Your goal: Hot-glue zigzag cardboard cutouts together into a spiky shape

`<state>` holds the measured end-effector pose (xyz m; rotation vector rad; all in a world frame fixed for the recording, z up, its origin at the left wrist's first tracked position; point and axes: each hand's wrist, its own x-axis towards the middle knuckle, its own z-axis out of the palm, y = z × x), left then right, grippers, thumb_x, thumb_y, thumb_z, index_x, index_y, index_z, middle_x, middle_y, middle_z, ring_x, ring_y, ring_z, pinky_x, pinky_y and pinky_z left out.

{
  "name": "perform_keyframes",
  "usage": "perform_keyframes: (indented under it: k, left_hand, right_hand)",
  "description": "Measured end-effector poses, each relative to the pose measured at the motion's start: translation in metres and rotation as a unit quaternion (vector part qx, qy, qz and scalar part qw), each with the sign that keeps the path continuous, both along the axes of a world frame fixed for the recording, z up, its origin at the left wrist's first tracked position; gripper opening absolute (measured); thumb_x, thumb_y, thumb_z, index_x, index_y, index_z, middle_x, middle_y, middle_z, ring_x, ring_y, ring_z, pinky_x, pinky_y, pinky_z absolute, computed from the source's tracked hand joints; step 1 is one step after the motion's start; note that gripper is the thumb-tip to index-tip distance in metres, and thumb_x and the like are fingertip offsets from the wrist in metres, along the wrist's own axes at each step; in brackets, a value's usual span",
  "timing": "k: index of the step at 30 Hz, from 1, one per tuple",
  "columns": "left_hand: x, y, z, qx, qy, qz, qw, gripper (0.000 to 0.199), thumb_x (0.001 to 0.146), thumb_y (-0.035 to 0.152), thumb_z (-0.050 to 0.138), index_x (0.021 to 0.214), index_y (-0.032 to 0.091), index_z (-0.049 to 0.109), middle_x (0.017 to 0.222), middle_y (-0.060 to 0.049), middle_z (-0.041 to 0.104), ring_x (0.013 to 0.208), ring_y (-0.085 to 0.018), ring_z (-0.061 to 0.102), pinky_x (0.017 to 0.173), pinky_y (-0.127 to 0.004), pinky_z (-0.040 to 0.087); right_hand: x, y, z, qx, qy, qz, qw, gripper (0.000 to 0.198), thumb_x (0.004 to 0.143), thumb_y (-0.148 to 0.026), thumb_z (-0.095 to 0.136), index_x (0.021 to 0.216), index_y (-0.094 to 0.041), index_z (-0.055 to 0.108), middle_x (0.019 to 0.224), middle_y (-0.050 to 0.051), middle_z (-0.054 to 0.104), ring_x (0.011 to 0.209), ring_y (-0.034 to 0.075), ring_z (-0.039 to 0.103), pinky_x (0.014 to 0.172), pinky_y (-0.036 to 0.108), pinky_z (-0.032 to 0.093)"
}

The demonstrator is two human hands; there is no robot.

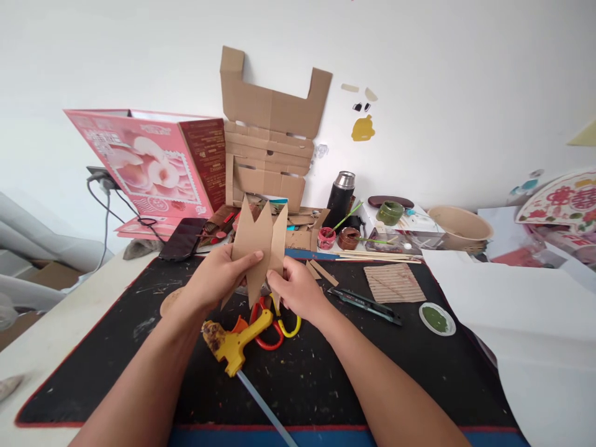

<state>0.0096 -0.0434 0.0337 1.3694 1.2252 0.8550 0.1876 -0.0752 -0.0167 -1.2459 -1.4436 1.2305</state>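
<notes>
Both my hands hold a brown cardboard cutout (261, 239) with pointed, jagged tips, raised above the black work mat (372, 385). My left hand (218, 273) grips its left side, thumb across the front. My right hand (295, 288) pinches its lower right edge. Directly beneath lie a yellow hot glue gun (235, 344) with a glue stick pointing toward me, and scissors (274, 323) with orange and yellow handles.
A utility knife (367, 304), a corrugated cardboard piece (393, 282) and a lid of green paint (436, 318) lie to the right. Paint jars (347, 237), a black flask (341, 197), a bowl (460, 226), a pink box (149, 161), a phone (183, 239) and flattened cardboard (270, 133) line the back. White paper (535, 335) covers the right.
</notes>
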Motion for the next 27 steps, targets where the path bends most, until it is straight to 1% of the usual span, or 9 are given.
perform_keyframes:
  k: [3,6,8,10,14,17,20,23,27]
  left_hand:
    - [0.001,-0.001,-0.001,-0.01,-0.032,-0.028,0.999,0.051,0.071,0.064,0.084,0.079,0.017,0.064,0.067,-0.001,0.064,0.056,-0.013,0.051,0.053,-0.025,0.039]
    - [0.002,-0.002,-0.001,0.0,-0.003,-0.051,0.999,0.047,0.072,0.059,0.084,0.083,0.017,0.066,0.068,-0.001,0.066,0.057,-0.014,0.053,0.053,-0.025,0.042]
    - [0.002,-0.003,-0.001,0.009,0.016,-0.052,0.998,0.044,0.073,0.057,0.082,0.084,0.018,0.066,0.068,-0.001,0.067,0.057,-0.015,0.055,0.053,-0.026,0.044]
    - [0.001,-0.002,0.0,0.021,0.032,-0.053,0.998,0.042,0.074,0.056,0.081,0.08,0.018,0.065,0.065,0.0,0.066,0.056,-0.015,0.056,0.053,-0.026,0.044]
    - [-0.004,-0.001,0.001,0.038,0.074,-0.056,0.995,0.04,0.075,0.056,0.079,0.078,0.018,0.066,0.063,0.0,0.065,0.055,-0.016,0.057,0.052,-0.026,0.043]
    - [-0.006,0.0,0.001,0.051,0.099,-0.062,0.992,0.038,0.076,0.054,0.078,0.079,0.019,0.066,0.063,0.0,0.066,0.055,-0.016,0.056,0.052,-0.025,0.042]
    - [-0.008,0.001,0.0,0.058,0.113,-0.067,0.99,0.036,0.077,0.053,0.078,0.08,0.019,0.067,0.064,0.0,0.066,0.056,-0.016,0.056,0.053,-0.025,0.041]
    - [-0.008,0.001,-0.001,0.057,0.112,-0.07,0.99,0.036,0.077,0.053,0.078,0.083,0.019,0.069,0.067,0.0,0.068,0.057,-0.017,0.058,0.054,-0.026,0.042]
    - [-0.008,0.001,-0.002,0.054,0.103,-0.073,0.991,0.037,0.077,0.053,0.078,0.083,0.018,0.068,0.068,0.0,0.067,0.058,-0.017,0.057,0.055,-0.026,0.043]
  right_hand:
    - [0.001,0.001,0.004,-0.009,0.053,-0.004,0.999,0.007,0.096,-0.03,0.062,0.094,-0.023,0.06,0.061,-0.007,0.054,0.051,0.014,0.051,0.051,0.025,0.041]
    - [0.003,0.001,0.007,-0.021,0.08,-0.01,0.997,0.004,0.097,-0.027,0.06,0.096,-0.024,0.06,0.058,-0.009,0.051,0.045,0.012,0.045,0.047,0.024,0.038]
    - [0.004,0.001,0.01,-0.037,0.084,-0.007,0.996,0.004,0.098,-0.027,0.059,0.094,-0.024,0.06,0.058,-0.009,0.051,0.041,0.011,0.042,0.043,0.024,0.035]
    - [0.004,0.001,0.012,-0.049,0.081,0.003,0.996,0.007,0.099,-0.027,0.059,0.092,-0.024,0.059,0.058,-0.009,0.052,0.039,0.011,0.042,0.04,0.024,0.033]
    - [0.005,0.0,0.013,-0.044,0.065,0.017,0.997,0.011,0.099,-0.025,0.058,0.089,-0.024,0.058,0.056,-0.009,0.051,0.036,0.011,0.043,0.038,0.024,0.032]
    - [0.005,0.0,0.009,-0.03,0.039,0.019,0.999,0.01,0.098,-0.024,0.059,0.089,-0.023,0.059,0.056,-0.009,0.05,0.038,0.011,0.044,0.04,0.024,0.031]
    - [0.006,0.0,0.007,-0.012,0.018,0.016,1.0,0.007,0.097,-0.025,0.061,0.091,-0.023,0.062,0.058,-0.008,0.053,0.042,0.012,0.046,0.044,0.024,0.032]
    - [0.005,0.001,0.008,-0.019,0.031,0.024,0.999,0.006,0.096,-0.024,0.061,0.091,-0.023,0.063,0.059,-0.007,0.053,0.046,0.013,0.047,0.047,0.024,0.033]
    - [0.005,0.002,0.008,-0.028,0.056,0.036,0.997,0.009,0.094,-0.022,0.06,0.085,-0.024,0.059,0.055,-0.008,0.048,0.048,0.014,0.049,0.049,0.024,0.037]
